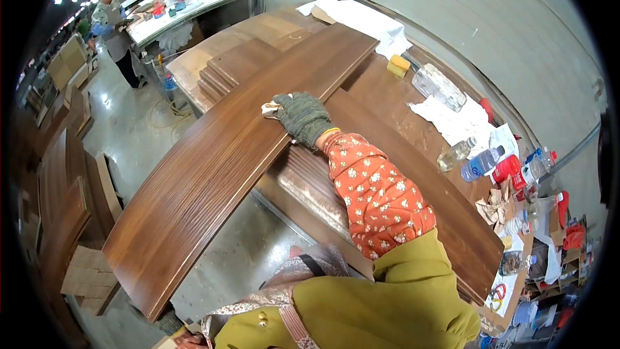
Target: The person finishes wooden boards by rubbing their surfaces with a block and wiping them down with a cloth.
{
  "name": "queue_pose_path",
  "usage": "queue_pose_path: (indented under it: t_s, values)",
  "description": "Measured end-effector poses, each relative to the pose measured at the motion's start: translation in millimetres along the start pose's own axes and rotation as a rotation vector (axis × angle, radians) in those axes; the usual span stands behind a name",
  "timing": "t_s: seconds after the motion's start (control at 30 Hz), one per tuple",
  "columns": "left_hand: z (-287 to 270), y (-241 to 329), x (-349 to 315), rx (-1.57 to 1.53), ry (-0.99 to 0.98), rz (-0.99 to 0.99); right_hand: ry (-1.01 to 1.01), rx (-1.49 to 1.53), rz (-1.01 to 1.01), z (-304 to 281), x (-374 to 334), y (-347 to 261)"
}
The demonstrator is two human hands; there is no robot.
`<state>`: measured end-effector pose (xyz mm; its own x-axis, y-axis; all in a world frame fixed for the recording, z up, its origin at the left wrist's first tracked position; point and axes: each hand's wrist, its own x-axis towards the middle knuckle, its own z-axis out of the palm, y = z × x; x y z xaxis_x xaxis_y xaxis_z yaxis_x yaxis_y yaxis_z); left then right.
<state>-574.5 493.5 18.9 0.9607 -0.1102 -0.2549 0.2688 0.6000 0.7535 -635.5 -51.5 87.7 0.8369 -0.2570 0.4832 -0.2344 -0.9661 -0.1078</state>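
Note:
A long brown wooden board (213, 155) with visible grain slants from near left to far right, its far part resting over the table. My right hand (302, 116), in a grey-green knit glove, presses on the top near the right edge. A small folded whitish cloth (270, 110) pokes out from under its closed fingers. My left hand (169, 322), also gloved, is at the board's near left end, mostly beneath it; its fingers are hidden. Below lies another long brown board (413, 168), and thinner boards are stacked (242, 61) beyond.
Along the right of the table stand several plastic bottles (481, 163), white papers (452, 119) and a yellow sponge (398, 65). More wooden panels (68, 174) lean at the left. A person (116, 32) stands at a white bench (194, 10) in the back.

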Motion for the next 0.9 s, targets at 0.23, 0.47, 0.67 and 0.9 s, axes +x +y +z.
queue_pose_path:
  t_s: [0.23, 0.47, 0.67, 0.9]
  values:
    - [33, -57, 31, 0.165, 0.276, 0.254, 0.037, -0.017, -0.028, 18, 11, 6]
    - [55, -49, 108, 0.315, 0.265, 0.345, 0.038, 0.123, -0.336, 15, 15, -1]
    - [108, 4, 243, 0.480, 0.155, 0.498, -0.108, 0.102, -0.191, 17, 22, -3]
    - [233, 83, 457, 0.680, -0.092, 0.694, -0.381, -0.212, 0.257, -46, 6, 89]
